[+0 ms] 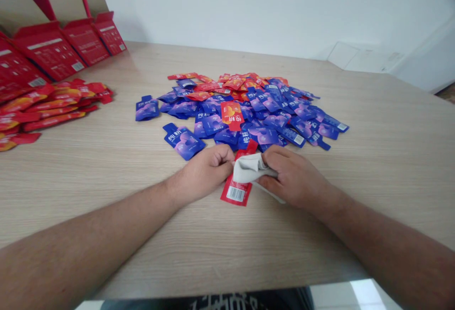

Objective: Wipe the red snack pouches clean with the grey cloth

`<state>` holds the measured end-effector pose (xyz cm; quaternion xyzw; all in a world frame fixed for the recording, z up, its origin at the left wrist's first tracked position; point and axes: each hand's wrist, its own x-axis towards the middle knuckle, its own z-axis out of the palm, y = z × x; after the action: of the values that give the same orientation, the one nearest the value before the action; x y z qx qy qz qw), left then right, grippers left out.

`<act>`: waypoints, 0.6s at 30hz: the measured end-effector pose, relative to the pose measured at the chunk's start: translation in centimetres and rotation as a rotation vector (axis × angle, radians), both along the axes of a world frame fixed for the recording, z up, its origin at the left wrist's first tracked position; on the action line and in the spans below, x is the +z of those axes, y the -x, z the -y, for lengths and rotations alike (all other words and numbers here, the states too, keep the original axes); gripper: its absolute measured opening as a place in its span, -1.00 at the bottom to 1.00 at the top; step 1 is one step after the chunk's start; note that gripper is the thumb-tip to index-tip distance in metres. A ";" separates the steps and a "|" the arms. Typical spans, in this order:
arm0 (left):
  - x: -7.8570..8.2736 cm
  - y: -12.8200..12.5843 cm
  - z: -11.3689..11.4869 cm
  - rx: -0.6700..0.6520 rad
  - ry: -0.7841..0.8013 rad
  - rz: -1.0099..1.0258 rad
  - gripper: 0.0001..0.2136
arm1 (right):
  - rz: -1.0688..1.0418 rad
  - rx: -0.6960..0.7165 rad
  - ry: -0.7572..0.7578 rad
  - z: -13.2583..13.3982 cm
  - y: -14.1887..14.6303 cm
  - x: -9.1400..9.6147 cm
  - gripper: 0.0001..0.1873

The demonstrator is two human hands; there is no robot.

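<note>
A red sachet (236,193) with a white barcode label lies on the table in front of me, its narrow tab pointing away. My left hand (209,170) is closed, thumb and finger pinching at the sachet's left edge. In my right hand (295,177) is a folded whitish cloth (248,168), gripped between thumb and fingers. The cloth lies over the sachet's middle and hides that part. Just beyond my hands, a blue sachet (184,142) and an orange-red sachet (232,115) lie face up at the near side of a heap.
The heap mixes blue sachets (263,134) with orange-red sachets (234,82) behind. At the left, more red-orange sachets (57,101) are stacked before a row of open red cartons (50,47). A white wall (249,11) borders the wooden table (170,253) at the back.
</note>
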<state>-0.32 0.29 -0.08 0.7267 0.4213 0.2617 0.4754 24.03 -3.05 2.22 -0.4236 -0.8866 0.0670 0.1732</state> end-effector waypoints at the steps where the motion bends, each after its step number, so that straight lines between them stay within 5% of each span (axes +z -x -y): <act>1: 0.0 0.0 0.0 -0.007 0.001 0.006 -0.88 | 0.012 0.040 0.016 0.1 0.1 0.0 -0.85; 4: 0.0 -0.1 0.0 -0.013 0.015 0.028 -0.85 | 0.034 0.075 0.032 0.3 0.2 0.2 -0.86; 9: 0.2 -0.1 -0.1 0.007 0.003 0.004 -0.91 | -0.012 -0.077 -0.030 -0.3 -0.2 0.1 -0.84; 15: 0.3 -0.1 0.1 -0.006 -0.021 0.004 -0.85 | 0.043 0.138 0.065 0.5 0.3 0.4 -0.87; 18: 0.2 -0.1 0.1 -0.008 0.010 0.028 -0.85 | 0.026 0.051 0.029 0.3 0.1 0.4 -0.87</act>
<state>-0.26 0.20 0.09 0.7223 0.4129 0.2676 0.4860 23.92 -3.37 2.59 -0.4042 -0.8982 0.0789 0.1540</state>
